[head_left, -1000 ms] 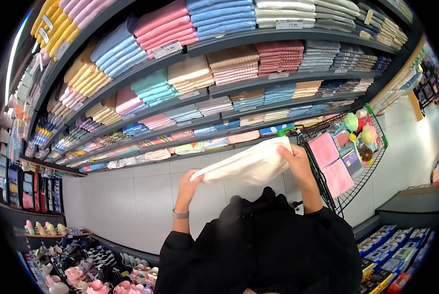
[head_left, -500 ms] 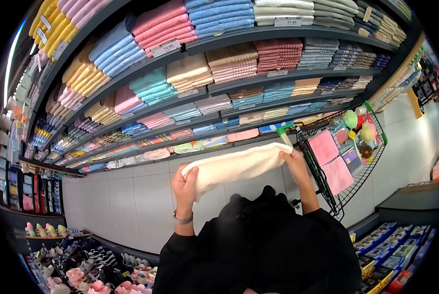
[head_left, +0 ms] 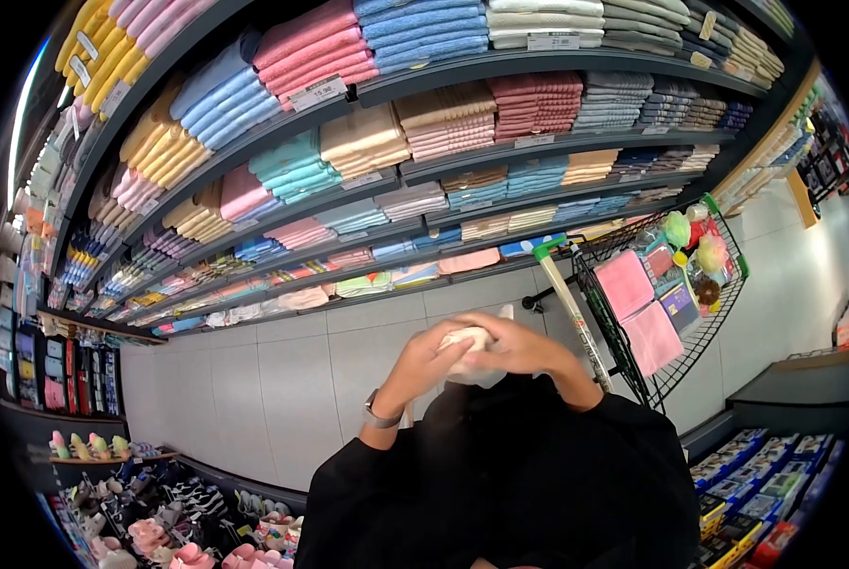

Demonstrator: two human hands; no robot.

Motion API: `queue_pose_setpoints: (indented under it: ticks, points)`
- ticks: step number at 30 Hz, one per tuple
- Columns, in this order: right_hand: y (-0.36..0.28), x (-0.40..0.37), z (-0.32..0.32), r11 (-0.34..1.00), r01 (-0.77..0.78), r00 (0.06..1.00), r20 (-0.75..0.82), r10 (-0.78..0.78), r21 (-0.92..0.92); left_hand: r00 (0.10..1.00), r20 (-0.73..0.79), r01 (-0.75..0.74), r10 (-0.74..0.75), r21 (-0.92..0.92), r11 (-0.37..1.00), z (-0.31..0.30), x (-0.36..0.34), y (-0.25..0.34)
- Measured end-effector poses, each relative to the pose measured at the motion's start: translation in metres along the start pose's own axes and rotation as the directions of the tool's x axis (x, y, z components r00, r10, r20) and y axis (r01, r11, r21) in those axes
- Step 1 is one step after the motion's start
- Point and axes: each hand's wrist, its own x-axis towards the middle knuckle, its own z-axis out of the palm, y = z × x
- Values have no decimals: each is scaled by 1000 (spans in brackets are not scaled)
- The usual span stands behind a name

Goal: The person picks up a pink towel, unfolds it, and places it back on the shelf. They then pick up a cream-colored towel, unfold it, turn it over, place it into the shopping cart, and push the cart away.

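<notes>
Fingers [head_left: 446, 351] of the left hand [head_left: 424, 365] and right hand [head_left: 529, 349] clench a soft, bunched cream towel [head_left: 474, 370].

Folded towels [head_left: 448, 123] fill the shelves [head_left: 462, 74]; a cart [head_left: 699, 346] holds perhaps pink cloths [head_left: 623, 284].

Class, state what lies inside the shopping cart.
Inside the shopping cart lie two pink folded towels, a purple packet, a fluffy green item and a fluffy yellow item. Anything beneath the towels is covered.

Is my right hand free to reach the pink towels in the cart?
Probably not yet: the right hand and left hand both clasp the cream towel; the path to the pink towels looks open.
</notes>
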Motion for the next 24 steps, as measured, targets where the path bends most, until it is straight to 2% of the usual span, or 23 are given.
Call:
queue_pose_setpoints:
  ticks: [4,5,7,8,10,11,13,17,19,20,22,24]
  points:
    - [6,2,0,976,-109,993,22,115,-188,1000,-1,16,-16,28,999,-3,-3,-5]
    - [5,2,1,976,-110,993,25,117,-188,1000,-21,18,-18,29,999,-2,-4,-7]
    - [-1,0,2,940,-216,976,-39,213,-264,999,-38,20,-19,30,999,-2,-6,-13]
    - [1,0,2,940,-217,976,-40,214,-264,998,-57,40,-39,10,999,-3,-8,-18]
    - [5,-3,1,937,-111,992,-97,84,-330,995,-77,60,-60,-9,998,-4,-11,-31]
    - [4,-4,1,937,-111,992,-97,84,-331,997,-82,12,-14,-30,999,-5,-12,-40]
    - [-1,-8,-1,952,-120,986,-143,82,-281,996,-88,-37,32,-52,998,-8,-10,-54]
    - [-17,-19,-10,977,-133,972,-214,96,-166,999,-35,-9,12,87,996,-15,-6,-80]
    - [-14,-26,-16,999,-51,960,-277,48,-7,1000,-19,9,-7,128,992,-17,-3,-97]
    - [-14,-28,-19,999,-53,959,-278,49,-8,1000,-14,-11,13,164,986,-17,-2,-106]
    - [-18,-32,-24,992,42,945,-326,0,123,999,-6,-30,32,198,980,-17,0,-123]
    - [-25,-33,-27,990,43,938,-348,8,137,997,-20,-66,71,198,978,-17,3,-137]
